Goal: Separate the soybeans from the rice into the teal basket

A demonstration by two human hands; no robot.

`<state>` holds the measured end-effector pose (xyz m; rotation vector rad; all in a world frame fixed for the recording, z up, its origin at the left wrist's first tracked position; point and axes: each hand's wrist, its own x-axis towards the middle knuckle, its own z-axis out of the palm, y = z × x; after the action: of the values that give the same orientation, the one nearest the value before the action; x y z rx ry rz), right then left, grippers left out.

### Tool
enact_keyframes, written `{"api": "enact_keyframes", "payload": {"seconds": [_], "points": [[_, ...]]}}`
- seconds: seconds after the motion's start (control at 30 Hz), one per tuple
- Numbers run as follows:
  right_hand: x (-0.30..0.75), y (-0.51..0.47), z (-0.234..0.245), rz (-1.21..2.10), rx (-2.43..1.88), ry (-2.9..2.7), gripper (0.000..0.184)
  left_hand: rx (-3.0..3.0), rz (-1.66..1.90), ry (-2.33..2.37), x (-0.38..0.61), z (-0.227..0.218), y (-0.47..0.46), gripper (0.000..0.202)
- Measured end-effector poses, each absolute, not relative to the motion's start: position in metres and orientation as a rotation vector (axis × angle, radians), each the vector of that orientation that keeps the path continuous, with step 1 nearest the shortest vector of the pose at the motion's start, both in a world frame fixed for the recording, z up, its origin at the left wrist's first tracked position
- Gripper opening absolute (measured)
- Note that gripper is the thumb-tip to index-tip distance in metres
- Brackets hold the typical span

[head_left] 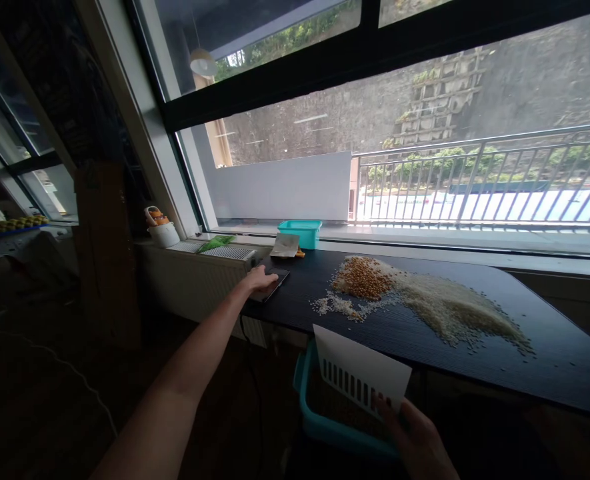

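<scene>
Slotted sheet (362,362), long axis descending rightward, pinched in right grip (417,432); left grip (259,279) unclear.

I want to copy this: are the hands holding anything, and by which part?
The right hand holds the white sheet by its lower right corner. The left hand is on a flat dark thing; gripping or not, I can't tell.

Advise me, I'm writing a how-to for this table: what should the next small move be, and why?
Probably raise the white slotted sheet toward the tan bean heap. The right hand already holds it at the teal bin, below the table's front edge, while the beans lie against pale grains. The left hand is on a dark flat object.
</scene>
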<state>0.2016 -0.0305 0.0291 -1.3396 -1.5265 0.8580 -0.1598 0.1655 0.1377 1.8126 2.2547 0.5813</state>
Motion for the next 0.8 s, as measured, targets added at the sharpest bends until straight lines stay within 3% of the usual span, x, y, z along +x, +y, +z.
{"api": "enact_keyframes", "payload": {"seconds": [0.1, 0.4, 0.8], "points": [[0.202, -0.031, 0.030, 0.878, -1.341, -1.521, 0.045, 1.881, 0.638, 2.210, -0.180, 0.136, 0.151, 0.046], [0.202, -0.033, 0.029, 0.904, -1.371, -1.500, 0.049, 2.070, 0.746, 1.924, -0.198, 0.127, 0.116, 0.056], [0.204, -0.031, 0.035, 0.887, -1.419, -1.514, 0.044, 1.956, 0.775, 1.885, -0.161, 0.143, 0.197, 0.035]]}}
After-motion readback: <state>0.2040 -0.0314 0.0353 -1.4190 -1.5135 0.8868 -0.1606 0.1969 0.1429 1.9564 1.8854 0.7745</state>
